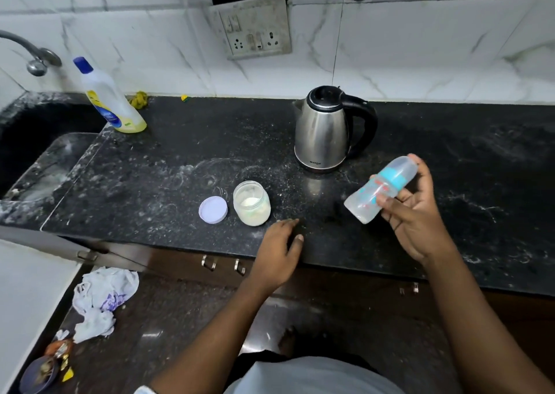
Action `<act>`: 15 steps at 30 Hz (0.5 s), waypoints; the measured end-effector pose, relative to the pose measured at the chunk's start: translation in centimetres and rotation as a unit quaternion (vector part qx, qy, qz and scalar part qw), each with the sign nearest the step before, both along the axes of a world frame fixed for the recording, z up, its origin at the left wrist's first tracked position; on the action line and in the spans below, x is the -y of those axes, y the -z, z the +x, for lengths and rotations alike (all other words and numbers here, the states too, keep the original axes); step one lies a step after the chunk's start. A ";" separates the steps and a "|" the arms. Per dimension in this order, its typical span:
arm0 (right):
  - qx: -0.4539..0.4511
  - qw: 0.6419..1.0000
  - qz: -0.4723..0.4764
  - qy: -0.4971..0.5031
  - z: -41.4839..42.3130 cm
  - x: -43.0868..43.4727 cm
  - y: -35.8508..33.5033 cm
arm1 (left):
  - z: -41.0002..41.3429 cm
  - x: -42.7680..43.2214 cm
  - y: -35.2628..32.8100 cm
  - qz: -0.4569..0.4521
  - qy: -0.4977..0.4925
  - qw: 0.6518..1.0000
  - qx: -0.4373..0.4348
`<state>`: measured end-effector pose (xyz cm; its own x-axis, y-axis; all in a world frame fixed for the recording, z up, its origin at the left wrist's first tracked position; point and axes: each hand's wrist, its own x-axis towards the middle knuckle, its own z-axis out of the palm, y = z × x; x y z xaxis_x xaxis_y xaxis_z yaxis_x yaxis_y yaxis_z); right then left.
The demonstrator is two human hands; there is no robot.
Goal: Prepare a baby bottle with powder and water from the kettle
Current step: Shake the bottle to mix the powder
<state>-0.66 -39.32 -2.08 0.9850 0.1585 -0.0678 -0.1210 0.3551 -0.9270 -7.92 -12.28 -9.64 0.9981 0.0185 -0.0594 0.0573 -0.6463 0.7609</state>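
The right hand (pixel 411 210) holds the bottle (pixel 380 190) up over the counter (pixel 150 183), just in front of the kettle (pixel 326 129). The bottle is tipped on its side, cap end up and away, with fingers wrapped around its middle. It is clear plastic and looks almost empty, so it should be light and a bit bendy, not easy to break. It may be slippery, so the middle, near the blue ring, is a good place to hold. The left hand (pixel 280 249) holds nothing; its fingers are loose and rest on the counter edge near the jar (pixel 251 202). The jar is open, with white powder inside, and its lid (pixel 212 209) lies just beside it. The kettle looks heavy and maybe hot, so its black handle is the place to grab.
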 end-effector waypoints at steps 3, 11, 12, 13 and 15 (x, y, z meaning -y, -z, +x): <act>0.010 0.995 -0.060 -0.085 -0.8 -1.0 0.2 | 0.8 -0.3 1.8 0.123 0.068 0.990 0.005; 0.010 0.997 -0.046 -0.054 -1.6 -0.8 1.0 | 3.5 1.3 5.2 0.257 0.107 0.960 0.024; 0.007 0.994 -0.058 -0.093 -1.9 -0.6 1.3 | 3.4 1.4 5.5 0.266 0.108 0.958 0.023; 0.003 0.994 -0.054 -0.094 -2.1 -0.4 1.2 | 3.5 1.5 5.6 0.272 0.110 0.956 0.026; -0.013 1.000 -0.003 0.002 -1.3 0.0 0.9 | 4.5 1.5 5.5 0.273 0.106 0.956 0.033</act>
